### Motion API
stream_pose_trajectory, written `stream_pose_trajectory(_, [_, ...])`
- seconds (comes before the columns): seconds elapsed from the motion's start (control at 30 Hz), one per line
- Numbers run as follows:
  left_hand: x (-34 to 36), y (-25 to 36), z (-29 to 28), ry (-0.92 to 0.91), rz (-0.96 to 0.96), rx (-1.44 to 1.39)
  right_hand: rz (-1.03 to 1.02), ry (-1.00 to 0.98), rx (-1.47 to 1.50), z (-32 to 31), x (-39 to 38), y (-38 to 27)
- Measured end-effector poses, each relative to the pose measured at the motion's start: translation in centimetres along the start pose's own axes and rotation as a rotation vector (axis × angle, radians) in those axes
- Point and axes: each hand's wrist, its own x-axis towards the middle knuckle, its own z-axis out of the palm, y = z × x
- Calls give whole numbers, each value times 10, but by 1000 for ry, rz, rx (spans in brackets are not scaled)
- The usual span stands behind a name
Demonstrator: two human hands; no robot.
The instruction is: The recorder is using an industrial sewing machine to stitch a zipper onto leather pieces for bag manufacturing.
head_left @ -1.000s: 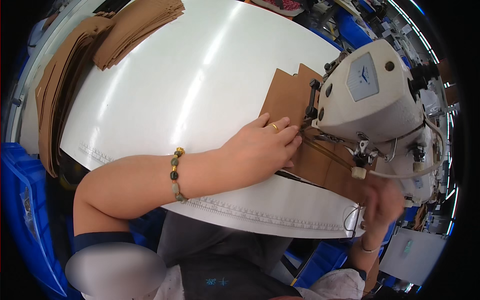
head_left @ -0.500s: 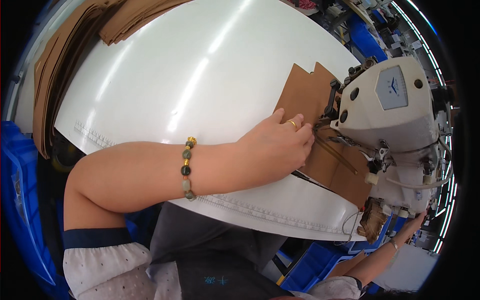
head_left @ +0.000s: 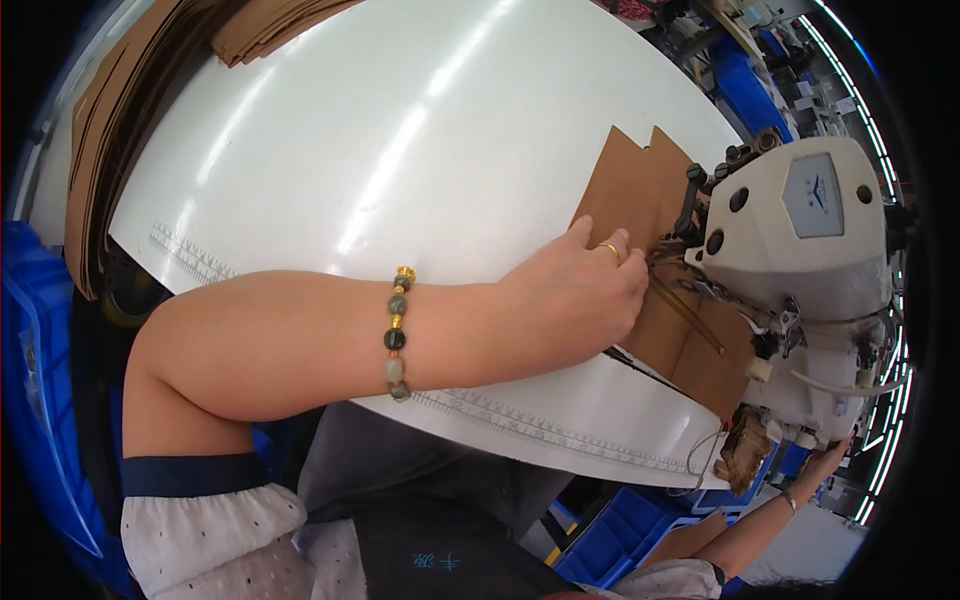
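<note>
My left hand rests across a brown panel, fingers bent, apart, fingertips on it beside the foot of a white sewing machine. A gold ring and a bead bracelet are on this arm. A narrow brass-coloured guide lies over the panel under the machine head. My right hand reaches to the machine's lower far right; its fingertips are partly hidden there. A crumpled brown wad and a grey cord sit by the table's right end.
White curved table with printed ruler strips. Stacks of brown panels line the left and back left edges. Blue bins stand at the left, below right and behind at upper right. A workshop with strip lights lies beyond.
My right hand has moved from in front of the machine out to its far right side. My left hand stays on the panel. The view has shifted, so panel and machine appear further right.
</note>
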Motion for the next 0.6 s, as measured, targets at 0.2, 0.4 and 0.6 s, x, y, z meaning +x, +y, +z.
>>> stream_pose_trajectory(0.2, [1,1,1,6,-1,7,-30,16,-41,-7,9,8])
stream_pose_trajectory(0.4, [2,2,1,0,-15,-1,-33,17,-28,-8,11,13])
stream_pose_trajectory(0.6, [1,1,0,1,-7,-2,-52,60,-5,1,-10,19])
